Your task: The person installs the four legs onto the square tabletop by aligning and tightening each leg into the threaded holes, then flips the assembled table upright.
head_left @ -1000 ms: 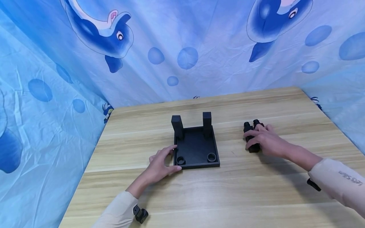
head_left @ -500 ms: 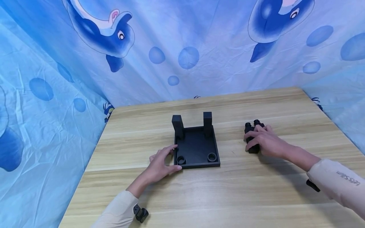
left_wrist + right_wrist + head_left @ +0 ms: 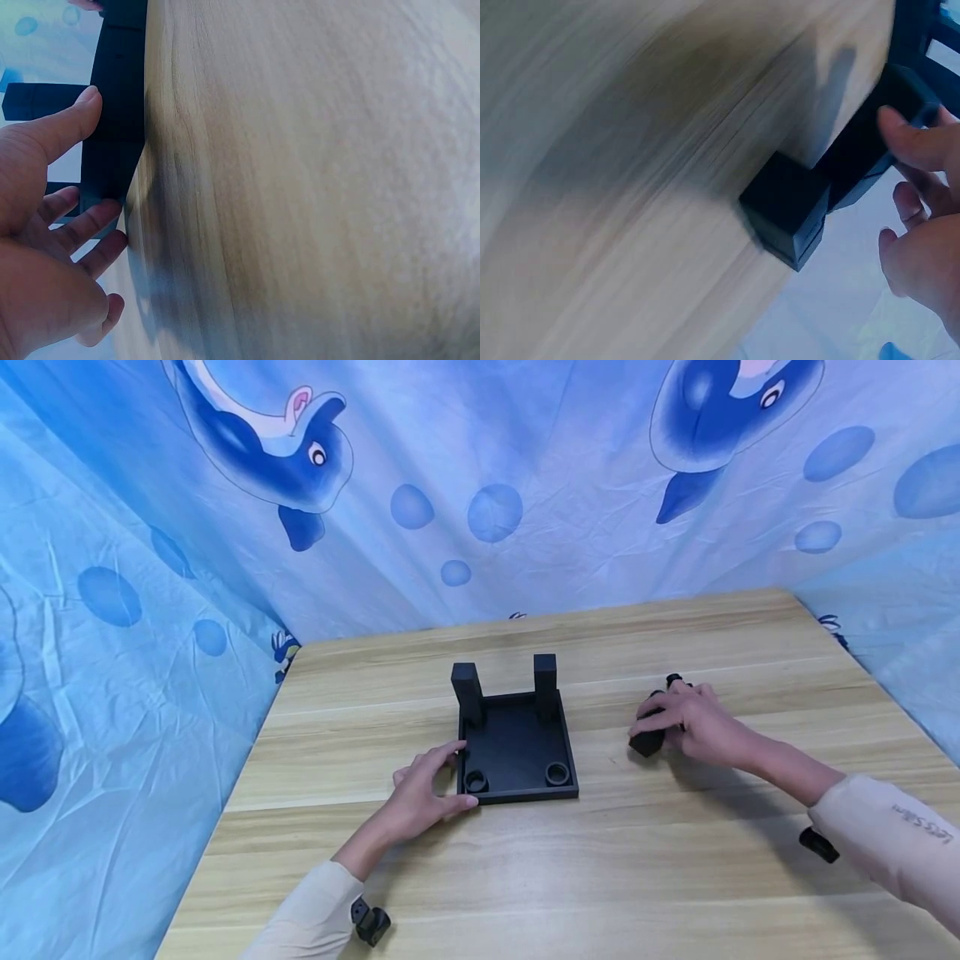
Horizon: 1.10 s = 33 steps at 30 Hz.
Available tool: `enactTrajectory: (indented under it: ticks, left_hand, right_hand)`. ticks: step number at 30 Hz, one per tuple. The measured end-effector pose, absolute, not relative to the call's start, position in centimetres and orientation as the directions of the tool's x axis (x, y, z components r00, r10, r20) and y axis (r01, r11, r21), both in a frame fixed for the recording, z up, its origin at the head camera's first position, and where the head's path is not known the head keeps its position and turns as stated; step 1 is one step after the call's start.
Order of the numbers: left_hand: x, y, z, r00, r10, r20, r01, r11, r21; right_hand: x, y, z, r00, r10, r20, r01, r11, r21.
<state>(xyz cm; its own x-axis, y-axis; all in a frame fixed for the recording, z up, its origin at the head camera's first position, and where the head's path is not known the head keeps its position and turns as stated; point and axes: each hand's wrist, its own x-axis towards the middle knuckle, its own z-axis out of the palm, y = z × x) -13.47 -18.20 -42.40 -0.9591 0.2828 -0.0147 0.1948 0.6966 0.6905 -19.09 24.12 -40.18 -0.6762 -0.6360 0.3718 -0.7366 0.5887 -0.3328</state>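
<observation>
Matt plastic-looking tray and block, smooth wood-grain tabletop, wrinkled cloth backdrop

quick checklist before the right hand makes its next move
1. Left hand touching tray: ok, at the near-left corner.
2. Far-left post and far-right post upright: ok.
3. Left ring and right ring without posts: ok.
4. Right hand gripping held post: ok, post tilted.
5. Held post above a ring: not ok, it's right of the tray.
6. Held post clear of spare post: cannot tell, hand hides most.

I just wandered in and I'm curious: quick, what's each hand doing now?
Left hand: open, touching the black tray.
Right hand: closed, holding a black post.
</observation>
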Motion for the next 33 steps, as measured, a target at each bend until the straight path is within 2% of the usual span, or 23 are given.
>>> enactTrajectory:
  ticks: [3, 6, 8, 10, 15, 33]
  left_hand:
    - [-13.5, -18.2, -42.5, -0.959, 0.284, -0.015, 0.196, 0.697, 0.69]
    - [-13.5, -18.2, -42.4, -0.959, 0.284, -0.015, 0.196, 0.697, 0.69]
    - [-13.5, -18.2, -42.5, -0.959, 0.283, -0.014, 0.196, 0.697, 0.69]
    - [-13.5, -18.2, -42.5, -0.959, 0.282, -0.015, 0.194, 0.698, 0.689]
    - [-13.5, -18.2, -42.4, -0.959, 0.282, -0.023, 0.189, 0.699, 0.689]
    - [-13.6, -18.1, -42.4, -0.959, 0.284, -0.019, 0.194, 0.699, 0.688]
  right_hand:
    - [-19.1, 24.0, -39.3, -0.771, -0.53, 0.352, -0.631, 0.56, -0.537]
    - [-18.9, 23.8, -38.3, -0.893, -0.385, 0.231, -0.421, 0.539, -0.729]
    - [-18.6, 23.6, -37.7, -0.946, -0.297, 0.132, -0.276, 0.519, -0.809]
    - [-18.2, 23.5, -37.2, -0.968, -0.243, 0.057, -0.174, 0.492, -0.853]
    - [-17.9, 23.0, -36.4, -0.975, -0.224, -0.004, -0.086, 0.39, -0.917]
    - [-17.2, 18.9, -35.4, -0.943, -0.333, -0.022, -0.047, 0.2, -0.979]
